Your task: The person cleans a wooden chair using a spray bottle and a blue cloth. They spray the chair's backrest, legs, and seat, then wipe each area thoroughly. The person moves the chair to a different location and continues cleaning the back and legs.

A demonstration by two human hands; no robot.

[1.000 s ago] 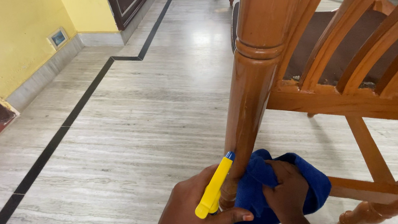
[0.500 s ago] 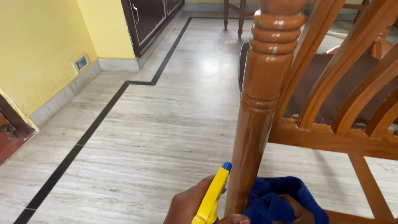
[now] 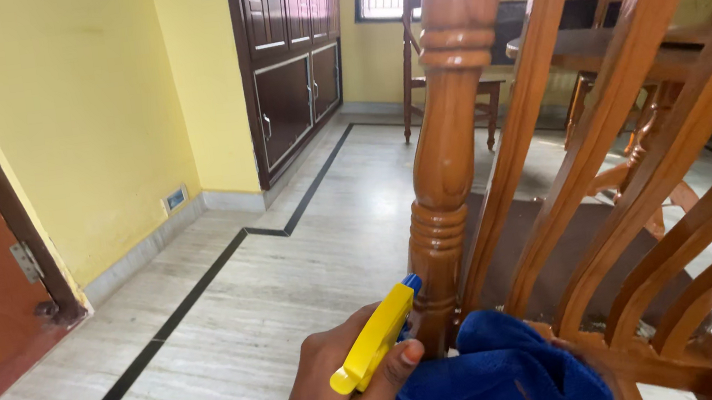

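**Spray bottle and cloth at the chair post**

Yellow walls (image 3: 91, 106) and a pale stone floor (image 3: 235, 323) with a black inlaid line framed the head view, with a dark wooden cabinet (image 3: 289, 63) at the back. A turned wooden chair post (image 3: 443, 135) and slanted slats (image 3: 619, 131) filled the right side, blocking much of a table (image 3: 617, 37) and another chair (image 3: 411, 57) behind. The left hand (image 3: 339, 392) was wrapped around a yellow spray bottle (image 3: 375, 338), thumb pressed on its side, nozzle touching the post. A blue cloth (image 3: 496, 382) lay bunched at the post's base; the right hand was hidden under it, its grip impossible to tell. Compared with half a second earlier, the view had tilted up, showing more of the room.
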